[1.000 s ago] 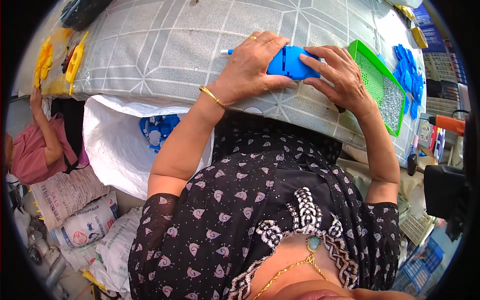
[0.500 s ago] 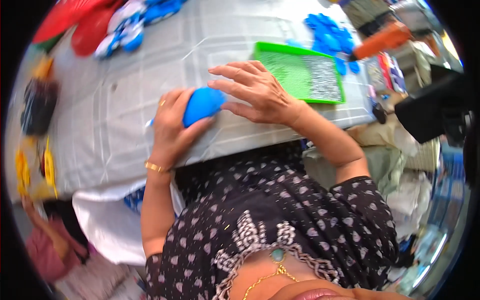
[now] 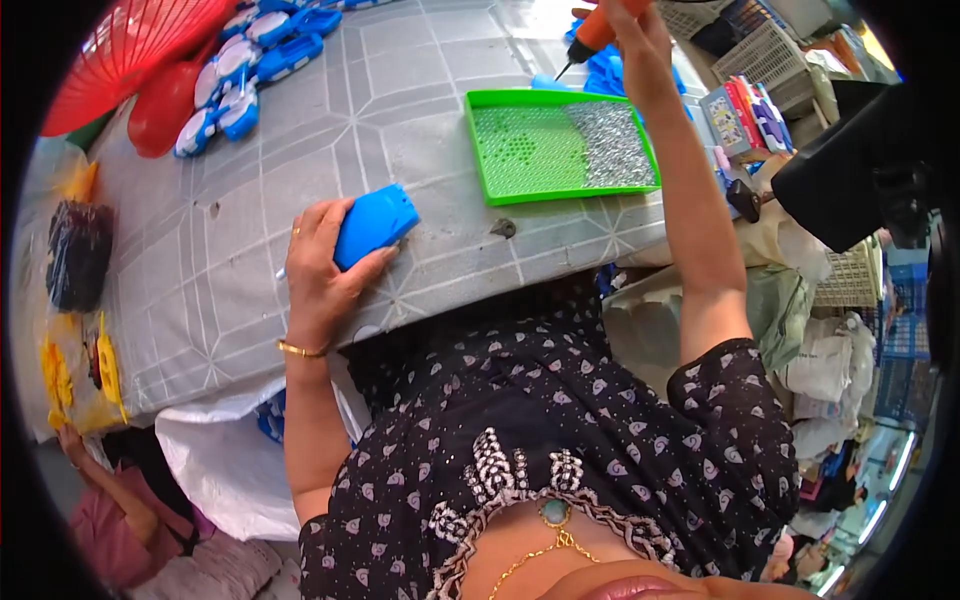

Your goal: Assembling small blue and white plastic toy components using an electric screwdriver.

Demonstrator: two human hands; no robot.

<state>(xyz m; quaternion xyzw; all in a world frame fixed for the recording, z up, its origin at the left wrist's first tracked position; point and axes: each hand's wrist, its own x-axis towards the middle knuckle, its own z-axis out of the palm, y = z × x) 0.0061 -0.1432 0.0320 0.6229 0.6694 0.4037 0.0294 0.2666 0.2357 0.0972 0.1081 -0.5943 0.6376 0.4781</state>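
My left hand point(image 3: 322, 250) is closed around a blue plastic casing point(image 3: 372, 228) on the table, thumb along its near side. A thin white tip sticks out on the left of that hand. My right hand point(image 3: 642, 48) is raised at the far right with its fingers wrapped round an orange electric screwdriver point(image 3: 594, 32). The dark bit of the screwdriver points down and left, just beyond the green tray point(image 3: 478, 150). Small silvery pieces like screws point(image 3: 618, 145) fill the tray's right part; its left part is a perforated grid.
Blue-and-white plastic parts point(image 3: 240, 80) lie at the far left beside a red basket point(image 3: 150, 50). More blue parts point(image 3: 606, 72) lie behind the tray. A black object point(image 3: 835, 195) juts in on the right. A white sack point(image 3: 225, 455) hangs below the table edge; another person's arm point(image 3: 110, 490) shows lower left.
My right hand has left the blue casing, moved far and right, and taken hold of the screwdriver. My left hand still holds the casing, now slightly nearer.
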